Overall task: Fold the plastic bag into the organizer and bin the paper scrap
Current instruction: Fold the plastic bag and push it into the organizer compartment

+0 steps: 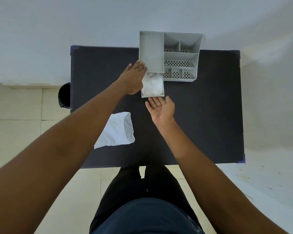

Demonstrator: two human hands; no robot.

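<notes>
A grey organizer (181, 55) stands at the far edge of the black table (210, 107). Its drawer (153, 95) is pulled out toward me and holds a crumpled white plastic bag (153, 86). My left hand (134, 78) rests flat against the organizer's left side, next to the drawer, fingers spread. My right hand (161, 109) hovers palm up just in front of the drawer's front edge, fingers apart and holding nothing. A white paper scrap (117, 130) lies flat on the table, partly under my left forearm.
A black bin (64, 95) stands on the tiled floor off the table's left edge. The organizer has several small perforated compartments on its right side. A pale wall rises behind the table. My legs are at the near edge.
</notes>
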